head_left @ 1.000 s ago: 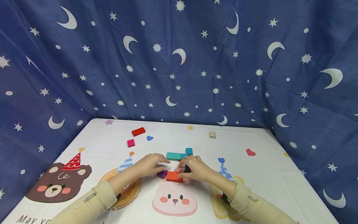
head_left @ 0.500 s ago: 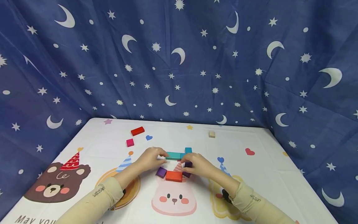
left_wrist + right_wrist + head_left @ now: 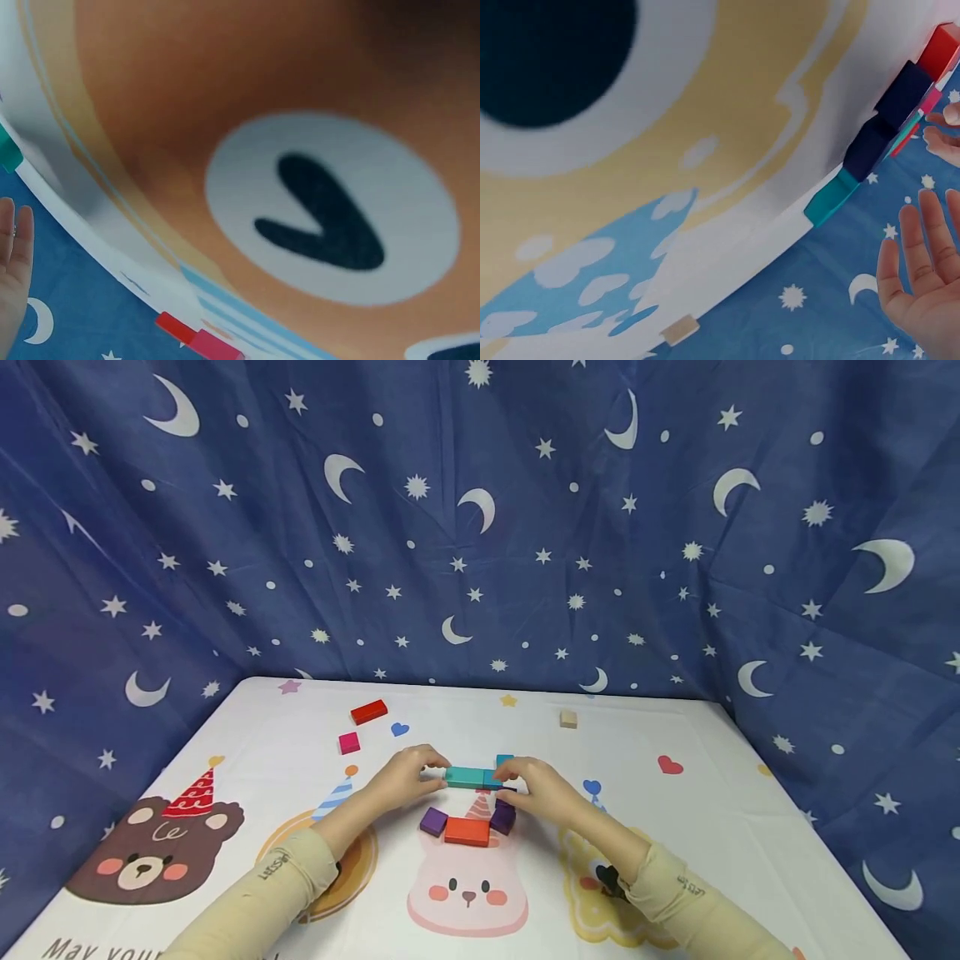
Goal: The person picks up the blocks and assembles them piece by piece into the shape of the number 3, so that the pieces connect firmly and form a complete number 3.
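A teal block (image 3: 465, 778) and a blue block (image 3: 490, 780) lie end to end mid-table. My left hand (image 3: 407, 777) has its thumb and fingertips at the teal block's left end. My right hand (image 3: 543, 789) reaches a fingertip to the blue block's right end, its thumb just above a dark purple block (image 3: 503, 817). Another dark block is partly hidden beneath those fingers. Behind them a second blue block (image 3: 505, 760) shows in part. Nearer me lie an orange-red block (image 3: 467, 832) and a purple block (image 3: 433, 822). In the right wrist view my right hand's (image 3: 922, 277) visible fingers look straight.
Farther back on the left are a red block (image 3: 369, 712) and a pink cube (image 3: 349, 742). A pale wooden cube (image 3: 568, 719) sits at the back right. The white printed tablecloth (image 3: 637, 752) ends at a blue starry curtain (image 3: 480, 568).
My left hand has moved from beside the purple block to the teal block's left end. My right hand has shifted from the orange-red block's right end up to the blue block, uncovering dark purple blocks.
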Motion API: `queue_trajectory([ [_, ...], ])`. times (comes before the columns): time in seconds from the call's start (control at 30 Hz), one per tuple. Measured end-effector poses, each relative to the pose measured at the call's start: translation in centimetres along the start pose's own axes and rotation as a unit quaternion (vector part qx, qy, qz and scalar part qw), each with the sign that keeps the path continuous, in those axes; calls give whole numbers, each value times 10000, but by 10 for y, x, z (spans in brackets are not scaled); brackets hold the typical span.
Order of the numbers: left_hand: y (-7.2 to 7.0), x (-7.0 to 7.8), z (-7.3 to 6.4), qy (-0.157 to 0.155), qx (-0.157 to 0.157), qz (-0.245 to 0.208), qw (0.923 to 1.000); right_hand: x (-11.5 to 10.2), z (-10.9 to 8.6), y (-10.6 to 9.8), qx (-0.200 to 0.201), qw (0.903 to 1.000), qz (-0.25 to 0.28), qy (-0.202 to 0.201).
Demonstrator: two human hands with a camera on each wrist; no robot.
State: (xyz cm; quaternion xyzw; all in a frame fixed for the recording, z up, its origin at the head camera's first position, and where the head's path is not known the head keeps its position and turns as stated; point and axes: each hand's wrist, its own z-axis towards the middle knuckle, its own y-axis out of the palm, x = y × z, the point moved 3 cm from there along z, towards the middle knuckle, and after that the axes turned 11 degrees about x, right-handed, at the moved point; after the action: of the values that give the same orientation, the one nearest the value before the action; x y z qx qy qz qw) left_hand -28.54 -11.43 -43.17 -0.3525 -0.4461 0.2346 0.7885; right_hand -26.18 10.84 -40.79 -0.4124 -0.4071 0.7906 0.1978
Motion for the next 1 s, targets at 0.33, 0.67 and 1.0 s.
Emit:
queue_trajectory([
  [0.33,4,-11,4,28,-163,-321,9993,18,3,-4,286,9995,-116,17],
  [0.67,8,-16,11,19,-500,-313,9983,34,7,-9,471,9986,-202,126],
  [1.0,12,-13,16,-68,-514,-376,9979,54,13,-13,585,9969,-347,408],
])
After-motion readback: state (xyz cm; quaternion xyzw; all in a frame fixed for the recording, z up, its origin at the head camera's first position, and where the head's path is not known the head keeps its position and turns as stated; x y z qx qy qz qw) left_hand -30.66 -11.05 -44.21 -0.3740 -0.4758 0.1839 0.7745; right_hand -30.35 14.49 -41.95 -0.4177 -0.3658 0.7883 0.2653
